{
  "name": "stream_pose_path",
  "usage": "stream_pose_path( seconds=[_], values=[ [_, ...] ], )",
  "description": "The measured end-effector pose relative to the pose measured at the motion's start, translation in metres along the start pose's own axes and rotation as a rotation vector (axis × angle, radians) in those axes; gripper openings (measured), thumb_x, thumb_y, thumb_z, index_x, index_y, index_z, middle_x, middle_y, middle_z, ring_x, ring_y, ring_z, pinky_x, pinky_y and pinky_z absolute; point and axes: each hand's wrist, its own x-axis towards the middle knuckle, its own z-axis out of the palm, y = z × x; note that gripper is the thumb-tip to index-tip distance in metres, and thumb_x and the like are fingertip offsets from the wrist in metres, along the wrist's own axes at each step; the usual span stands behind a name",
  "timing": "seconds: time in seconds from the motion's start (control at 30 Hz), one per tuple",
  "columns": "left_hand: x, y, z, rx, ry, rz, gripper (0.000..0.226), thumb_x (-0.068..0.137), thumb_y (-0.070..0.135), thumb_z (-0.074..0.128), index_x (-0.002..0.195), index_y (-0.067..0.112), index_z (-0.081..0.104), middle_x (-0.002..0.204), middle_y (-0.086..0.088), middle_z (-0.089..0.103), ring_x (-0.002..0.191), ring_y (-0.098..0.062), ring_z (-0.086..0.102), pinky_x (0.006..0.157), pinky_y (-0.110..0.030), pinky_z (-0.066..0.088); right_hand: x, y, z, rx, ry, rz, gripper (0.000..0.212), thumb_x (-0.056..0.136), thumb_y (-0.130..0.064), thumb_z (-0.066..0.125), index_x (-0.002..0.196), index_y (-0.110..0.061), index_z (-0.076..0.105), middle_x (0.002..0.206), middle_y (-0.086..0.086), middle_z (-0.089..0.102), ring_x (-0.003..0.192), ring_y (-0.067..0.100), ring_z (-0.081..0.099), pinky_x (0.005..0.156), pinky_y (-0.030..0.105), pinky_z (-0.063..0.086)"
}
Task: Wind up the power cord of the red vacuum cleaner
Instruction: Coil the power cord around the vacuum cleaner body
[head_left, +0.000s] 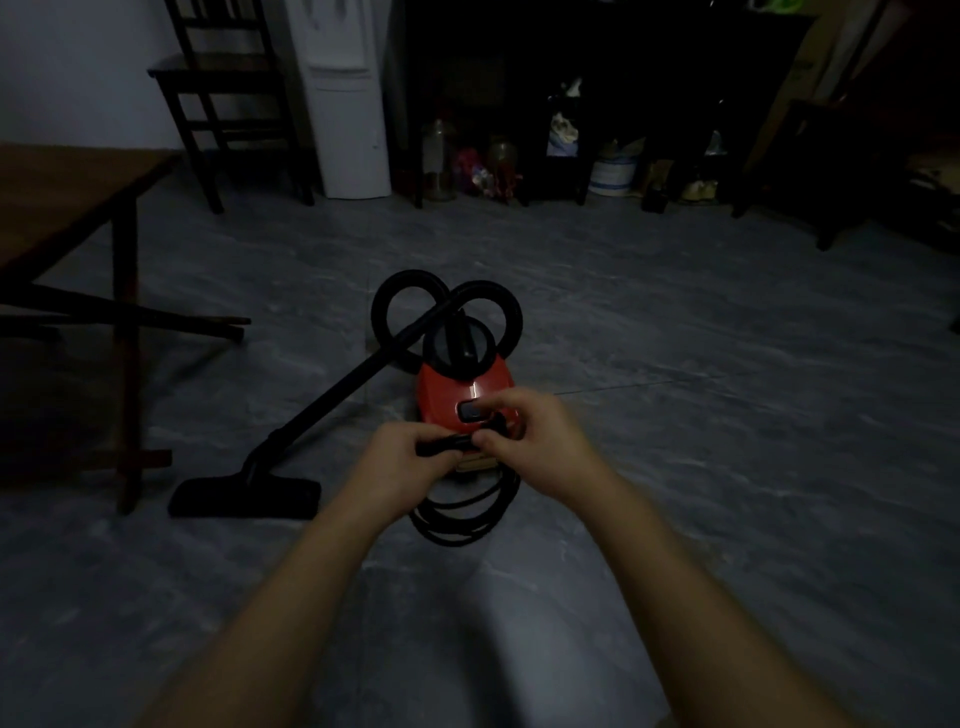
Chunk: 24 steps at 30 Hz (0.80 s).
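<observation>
The red vacuum cleaner (457, 387) sits on the grey floor in the middle of the dim head view. Its black hose (400, 306) loops behind it, and the wand runs left down to the floor nozzle (244, 496). The black power cord (467, 514) hangs in several loops below my hands, just in front of the vacuum's rear. My left hand (400, 462) grips the top of the coil. My right hand (530, 431) pinches the cord beside it, over the vacuum's back end. The plug is hidden.
A wooden table (67, 208) stands at the left with its legs near the nozzle. A dark chair (223, 104) and a white appliance (348, 98) stand at the back. Dark shelving with jars and clutter (519, 156) lines the far wall.
</observation>
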Motion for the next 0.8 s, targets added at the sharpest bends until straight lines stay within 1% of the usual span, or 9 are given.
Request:
stream_pose_path(
  seconds=[0.1, 0.17, 0.2, 0.33, 0.4, 0.47, 0.53, 0.67, 0.8],
  values=[
    [0.001, 0.003, 0.000, -0.055, 0.029, -0.015, 0.017, 0.082, 0.005, 0.074, 0.093, 0.017, 0.078, 0.078, 0.010, 0.074, 0.072, 0.005, 0.067, 0.067, -0.010, 0.047, -0.001, 0.002, 0.003, -0.064, -0.103, 0.015, 0.025, 0.085, -0.014, 0.072, 0.111, -0.013, 0.072, 0.104, 0.001, 0.070, 0.092, 0.009, 0.065, 0.080, 0.021, 0.053],
    [0.001, 0.004, -0.001, -0.095, 0.059, -0.037, 0.018, 0.081, 0.005, 0.075, 0.096, 0.015, 0.074, 0.088, 0.003, 0.075, 0.083, -0.004, 0.070, 0.072, -0.013, 0.052, -0.001, 0.003, 0.003, -0.117, -0.143, 0.022, 0.022, 0.087, -0.014, 0.070, 0.109, -0.014, 0.073, 0.100, 0.001, 0.070, 0.090, 0.011, 0.065, 0.081, 0.027, 0.053],
    [0.001, 0.004, -0.001, -0.109, 0.069, -0.045, 0.018, 0.081, 0.005, 0.075, 0.097, 0.014, 0.073, 0.090, 0.001, 0.076, 0.085, -0.007, 0.071, 0.072, -0.013, 0.053, -0.001, 0.003, 0.003, -0.119, -0.158, 0.028, 0.022, 0.089, -0.015, 0.069, 0.110, -0.014, 0.073, 0.098, -0.001, 0.069, 0.088, 0.007, 0.065, 0.080, 0.025, 0.053],
    [0.003, 0.002, -0.002, -0.167, 0.077, -0.052, 0.019, 0.080, 0.007, 0.076, 0.096, 0.016, 0.071, 0.091, -0.001, 0.076, 0.088, -0.011, 0.072, 0.077, -0.020, 0.054, 0.002, 0.009, 0.003, -0.040, -0.169, 0.064, 0.017, 0.091, -0.010, 0.066, 0.107, -0.006, 0.071, 0.083, -0.012, 0.064, 0.071, -0.017, 0.061, 0.063, 0.004, 0.045],
    [0.003, 0.001, -0.002, -0.182, 0.067, -0.056, 0.019, 0.081, 0.008, 0.076, 0.096, 0.019, 0.070, 0.092, -0.001, 0.076, 0.089, -0.010, 0.072, 0.078, -0.022, 0.054, 0.004, 0.011, 0.004, -0.026, -0.156, 0.067, 0.017, 0.092, -0.010, 0.065, 0.108, -0.007, 0.070, 0.086, -0.009, 0.067, 0.072, -0.016, 0.062, 0.063, 0.003, 0.045],
    [0.004, 0.002, -0.001, -0.184, 0.056, -0.048, 0.020, 0.081, 0.008, 0.076, 0.097, 0.019, 0.070, 0.094, 0.000, 0.076, 0.090, -0.010, 0.071, 0.078, -0.021, 0.055, 0.004, 0.014, 0.005, -0.026, -0.123, 0.059, 0.019, 0.092, -0.014, 0.066, 0.110, -0.011, 0.070, 0.095, -0.003, 0.070, 0.079, -0.004, 0.065, 0.069, 0.008, 0.048],
    [0.006, 0.001, -0.002, -0.187, 0.060, -0.036, 0.022, 0.081, 0.006, 0.076, 0.099, 0.017, 0.071, 0.096, 0.001, 0.075, 0.091, -0.008, 0.071, 0.076, -0.018, 0.054, 0.005, 0.017, 0.006, -0.015, -0.077, 0.062, 0.021, 0.092, -0.017, 0.066, 0.112, -0.015, 0.070, 0.100, -0.003, 0.070, 0.088, 0.005, 0.066, 0.076, 0.018, 0.051],
    [0.009, -0.003, -0.007, -0.200, 0.073, -0.069, 0.020, 0.081, 0.008, 0.076, 0.098, 0.017, 0.071, 0.095, -0.002, 0.074, 0.090, -0.012, 0.071, 0.073, -0.020, 0.053, 0.009, 0.023, 0.000, 0.050, 0.036, 0.059, 0.016, 0.089, -0.024, 0.064, 0.104, -0.023, 0.071, 0.096, -0.004, 0.071, 0.090, 0.011, 0.068, 0.081, 0.037, 0.058],
    [0.010, -0.009, -0.003, -0.199, 0.013, -0.130, 0.026, 0.081, 0.008, 0.076, 0.105, 0.015, 0.069, 0.100, -0.004, 0.073, 0.094, -0.015, 0.070, 0.078, -0.023, 0.054, 0.011, 0.028, -0.003, 0.084, 0.107, 0.079, 0.015, 0.090, -0.025, 0.065, 0.104, -0.023, 0.070, 0.095, -0.006, 0.072, 0.089, 0.012, 0.069, 0.081, 0.042, 0.059]
  ],
)
